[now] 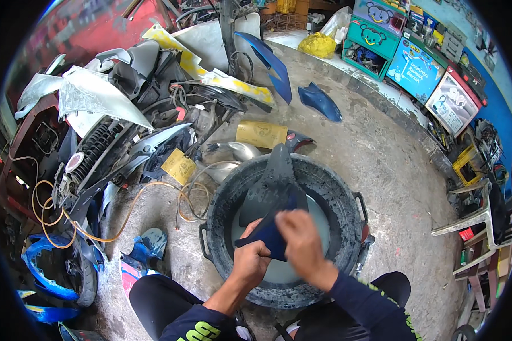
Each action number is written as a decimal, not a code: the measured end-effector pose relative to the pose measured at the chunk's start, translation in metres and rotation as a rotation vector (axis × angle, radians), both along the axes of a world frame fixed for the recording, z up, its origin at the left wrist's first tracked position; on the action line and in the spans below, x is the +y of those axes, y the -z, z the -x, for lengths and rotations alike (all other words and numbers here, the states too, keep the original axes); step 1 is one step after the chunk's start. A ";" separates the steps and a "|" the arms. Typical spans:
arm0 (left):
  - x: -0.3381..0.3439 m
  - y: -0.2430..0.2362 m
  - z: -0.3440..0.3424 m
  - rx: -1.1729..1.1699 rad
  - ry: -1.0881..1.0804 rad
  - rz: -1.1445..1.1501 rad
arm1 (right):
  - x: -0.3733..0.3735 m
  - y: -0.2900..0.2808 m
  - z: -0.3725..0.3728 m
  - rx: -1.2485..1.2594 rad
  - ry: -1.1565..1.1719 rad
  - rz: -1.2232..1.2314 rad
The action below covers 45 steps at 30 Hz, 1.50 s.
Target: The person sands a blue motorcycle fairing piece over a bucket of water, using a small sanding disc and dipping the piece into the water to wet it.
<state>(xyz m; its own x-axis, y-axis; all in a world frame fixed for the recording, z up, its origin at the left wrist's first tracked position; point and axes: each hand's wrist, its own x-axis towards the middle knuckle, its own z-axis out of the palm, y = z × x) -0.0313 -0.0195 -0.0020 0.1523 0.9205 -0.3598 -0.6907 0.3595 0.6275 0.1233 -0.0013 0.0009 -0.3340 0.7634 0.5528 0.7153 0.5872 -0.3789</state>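
A round black tub of cloudy water stands on the floor between my knees. Over its middle I hold a dark blue plastic fairing panel, tilted, with my left hand closed around its lower left edge. My right hand is curled at the panel's right side, blurred by motion; whatever lies under its fingers is hidden. Just beyond, a wet dark grey panel leans up against the tub's far rim. Whether the two panels are joined, I cannot tell.
Yellowish paper sheets lie past the tub. Motorcycle parts, with a spring shock absorber, crowd the left; a thin hose loops across the floor. Blue panels lie farther back. Drawers and a white stool stand right.
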 end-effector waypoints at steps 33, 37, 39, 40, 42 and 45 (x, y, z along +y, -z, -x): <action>-0.003 0.000 0.004 -0.081 0.000 0.030 | -0.022 -0.009 0.015 0.040 -0.091 -0.063; -0.004 0.004 0.003 -0.093 0.019 0.031 | 0.022 -0.002 -0.014 0.079 0.048 0.103; -0.004 0.010 0.000 -0.025 0.015 0.021 | 0.005 0.000 -0.003 0.048 0.008 0.020; -0.004 0.011 0.003 -0.025 0.011 0.018 | -0.007 0.000 0.007 0.021 -0.036 -0.064; -0.005 0.002 0.009 -0.054 0.016 0.007 | -0.018 -0.008 0.013 0.025 -0.092 -0.059; -0.003 0.000 -0.002 -0.107 0.012 0.014 | 0.021 -0.003 -0.014 0.081 0.040 0.067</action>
<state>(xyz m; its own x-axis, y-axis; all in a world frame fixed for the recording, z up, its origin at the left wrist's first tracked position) -0.0293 -0.0221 -0.0021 0.2015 0.9135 -0.3534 -0.7492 0.3762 0.5451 0.1375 0.0201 0.0038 -0.2587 0.8113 0.5243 0.7032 0.5303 -0.4736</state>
